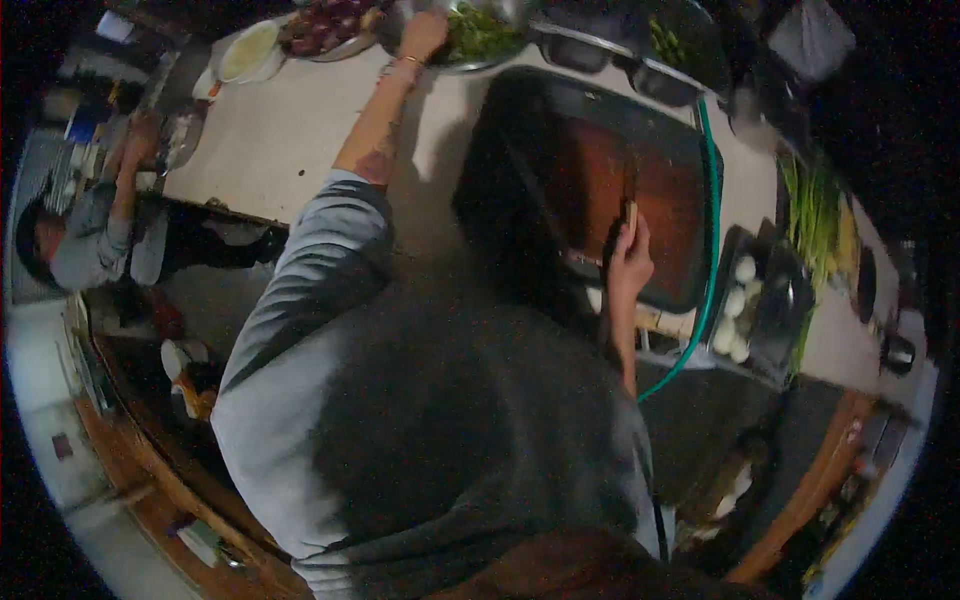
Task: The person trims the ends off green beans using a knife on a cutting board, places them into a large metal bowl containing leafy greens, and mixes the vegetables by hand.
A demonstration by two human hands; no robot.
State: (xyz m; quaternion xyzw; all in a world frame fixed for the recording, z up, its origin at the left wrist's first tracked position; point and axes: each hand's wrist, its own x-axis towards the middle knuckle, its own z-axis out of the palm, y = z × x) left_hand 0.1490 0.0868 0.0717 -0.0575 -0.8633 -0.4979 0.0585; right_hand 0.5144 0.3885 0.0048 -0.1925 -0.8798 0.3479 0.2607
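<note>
At the top of the view, my left hand [425, 36] reaches to the left rim of a metal bowl [469, 67] that holds chopped green leaves [484, 36]; its fingertips are blurred, so what they touch cannot be told. My right hand [632, 259] is closed around the light handle of a knife [632, 217], whose dark blade points away from me over a reddish-brown cutting board [667, 202]. The board lies within a dark-rimmed tray or basin. A green hose [712, 202] runs along the right side of it.
A bowl of dark red onions [330, 30] and a pale bowl [251, 51] stand at the upper left. Whole white onions or eggs [735, 304] fill a black tray at the right, near long green stalks [810, 217]. Another person [94, 251] works at the far left.
</note>
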